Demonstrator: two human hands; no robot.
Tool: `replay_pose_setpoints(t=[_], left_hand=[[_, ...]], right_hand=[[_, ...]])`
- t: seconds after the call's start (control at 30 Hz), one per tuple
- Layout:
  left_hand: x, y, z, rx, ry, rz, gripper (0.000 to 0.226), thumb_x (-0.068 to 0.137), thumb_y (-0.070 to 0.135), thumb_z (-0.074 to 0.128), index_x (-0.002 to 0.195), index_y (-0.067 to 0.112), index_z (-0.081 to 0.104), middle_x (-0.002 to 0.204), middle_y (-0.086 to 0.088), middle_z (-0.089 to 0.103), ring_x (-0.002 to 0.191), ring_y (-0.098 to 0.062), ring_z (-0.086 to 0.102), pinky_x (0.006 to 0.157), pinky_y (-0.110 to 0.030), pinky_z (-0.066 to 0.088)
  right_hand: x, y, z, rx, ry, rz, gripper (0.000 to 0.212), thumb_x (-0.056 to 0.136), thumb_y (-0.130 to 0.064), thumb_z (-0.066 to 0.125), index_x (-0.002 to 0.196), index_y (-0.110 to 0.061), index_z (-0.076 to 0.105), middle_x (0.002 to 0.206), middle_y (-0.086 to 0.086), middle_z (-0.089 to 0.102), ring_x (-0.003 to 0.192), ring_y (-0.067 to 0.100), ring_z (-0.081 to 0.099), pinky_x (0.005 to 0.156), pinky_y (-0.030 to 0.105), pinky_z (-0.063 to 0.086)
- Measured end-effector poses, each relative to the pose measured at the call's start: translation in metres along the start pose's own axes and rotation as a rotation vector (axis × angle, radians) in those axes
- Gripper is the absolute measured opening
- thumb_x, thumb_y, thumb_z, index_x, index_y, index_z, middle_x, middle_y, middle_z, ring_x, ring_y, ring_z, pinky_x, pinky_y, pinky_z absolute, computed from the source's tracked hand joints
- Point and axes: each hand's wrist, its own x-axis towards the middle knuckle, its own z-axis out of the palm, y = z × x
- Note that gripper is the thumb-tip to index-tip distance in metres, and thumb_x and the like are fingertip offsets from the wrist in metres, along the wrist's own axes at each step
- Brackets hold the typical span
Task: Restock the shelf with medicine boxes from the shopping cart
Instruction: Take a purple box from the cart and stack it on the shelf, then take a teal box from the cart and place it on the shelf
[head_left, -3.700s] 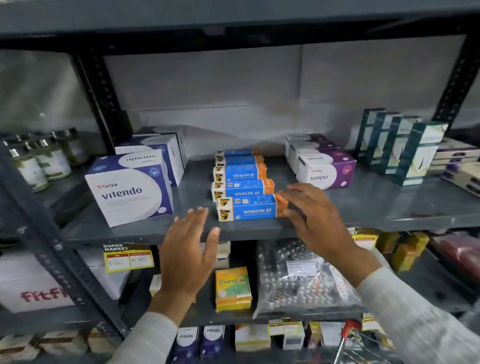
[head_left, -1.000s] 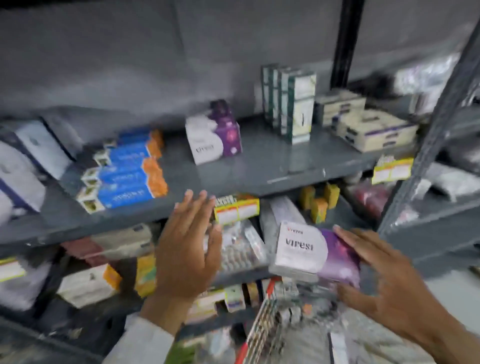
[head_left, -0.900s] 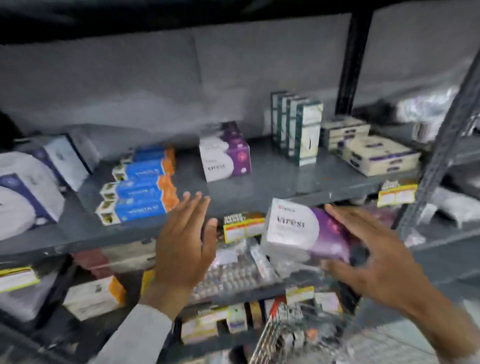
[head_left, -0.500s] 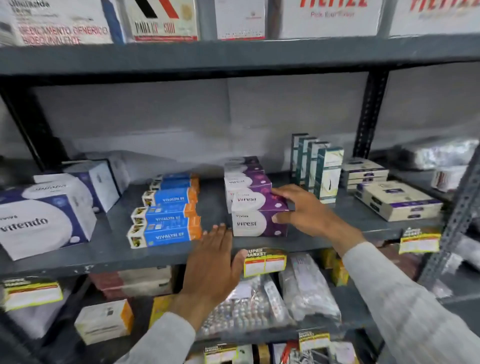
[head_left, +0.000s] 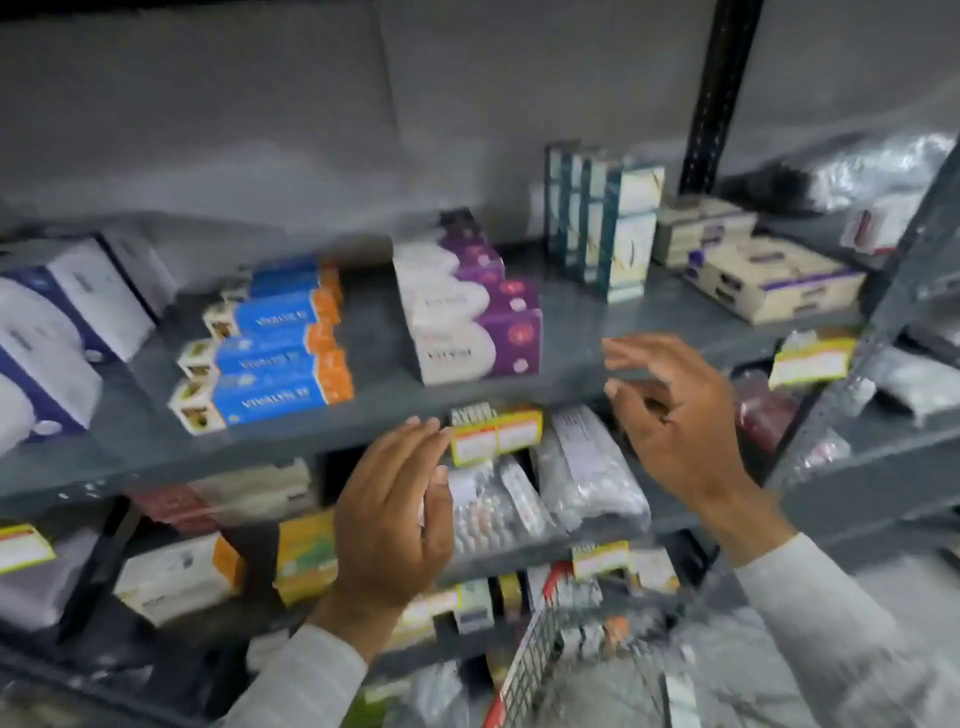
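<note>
Though near, fingers (head_left: 631, 353) off purple boxes (head_left: 478, 338)

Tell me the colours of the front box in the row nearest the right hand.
White and purple front box, seen in the head view.

Blurred shopping cart (head_left: 540, 649), bottom-cropped

Person, 2 bare hands: left hand (head_left: 395, 514), right hand (head_left: 680, 426). No rings, watch or gloves visible. Long sleeves both arms, pale off-white/light grey fabric w/ faint fine vertical stripes; cuffs end at wrists. Frame blurred, finer detail n/a.
</note>
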Motion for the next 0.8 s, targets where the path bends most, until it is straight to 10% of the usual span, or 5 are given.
replay_pose_setpoints(t=[0.27,0.4,0.53,0.8], left_hand=[[-0.177,0.042,0.106,-0.117,-0.928,-0.183,0.041,0.104,0.028,0.055,0.142,0.014,0.062,0.146,-0.008,0.063,0.136,-0.025,0.057,0.116,-0.035,0.041],[-0.272,0.05,0.136,-0.075,-1.337,-0.31,0.051,0.106,0.043,0.041,0.153,0.025,0.047,0.163,0.003,0.044,0.151,-0.015,0.039,0.126,-0.038,0.019],[-0.325,0.055,0.145,-0.015,-1.452,-0.267,0.061,0.104,0.05,0.037,0.156,0.02,0.043,0.161,-0.001,0.047,0.152,-0.018,0.039,0.125,-0.031,0.018],[-0.333,0.049,0.152,0.059,-1.385,-0.203,0.06,0.095,0.043,0.047,0.148,0.016,0.055,0.151,-0.004,0.058,0.143,-0.019,0.051,0.121,-0.016,-0.001]], right_hand=[[-0.201,0.102,-0.017,-0.135,-0.227,0.614,0.027,0.089,-0.01,0.059,0.108,-0.005,0.077,0.101,0.013,0.077,0.09,0.025,0.074,0.082,0.004,0.046],[-0.316,0.172,-0.021,-0.232,-0.54,1.165,0.035,0.091,-0.014,0.066,0.127,-0.014,0.069,0.118,0.01,0.073,0.103,0.026,0.069,0.084,0.024,0.05],[-0.418,0.222,-0.021,-0.32,-0.676,1.509,0.046,0.086,-0.015,0.075,0.131,-0.009,0.065,0.122,0.017,0.071,0.113,0.033,0.068,0.093,0.036,0.054],[-0.52,0.288,0.01,-0.445,-0.495,1.57,0.048,0.08,-0.03,0.084,0.119,-0.008,0.071,0.117,0.014,0.076,0.102,0.028,0.071,0.075,0.023,0.046]])
